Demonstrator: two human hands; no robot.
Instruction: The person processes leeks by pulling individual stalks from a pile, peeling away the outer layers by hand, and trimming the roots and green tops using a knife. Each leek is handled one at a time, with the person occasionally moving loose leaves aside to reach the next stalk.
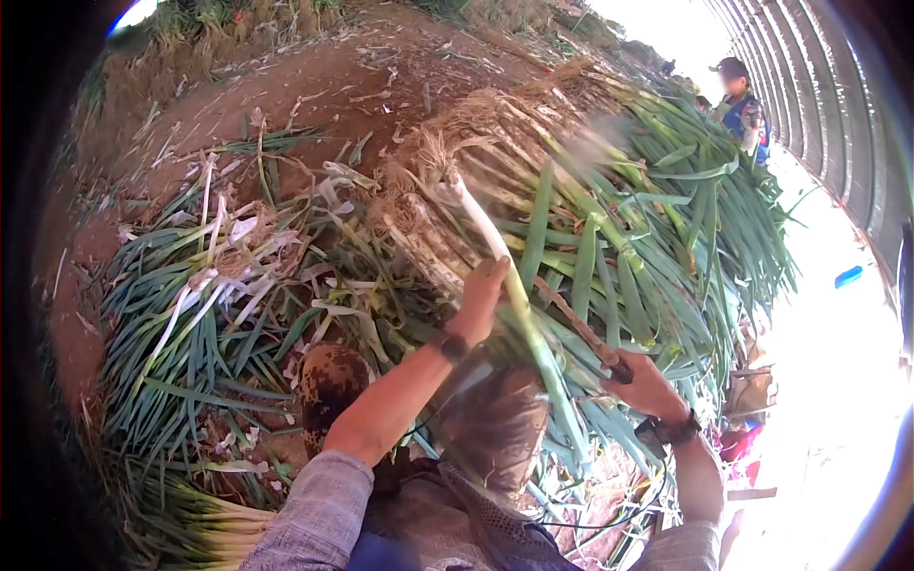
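Note:
My left hand is closed around the stalk of a large green onion. Its root tuft points up and away from me, and its green leaves hang down toward my right knee. In my right hand is the dark handle of a knife with a long, narrow, rusty-looking blade. The blade slants up and left, its tip close beside the stalk. Beyond both hands lies a big heap of unpeeled green onions, soil-covered root ends to the left and leaves to the right.
On the left lie green onions with white stalks and loose leaf scraps. More pale stalks rest at lower left. Bare soil stretches behind. Another person is at the far right, by the ribbed wall. A blue object lies on bright ground.

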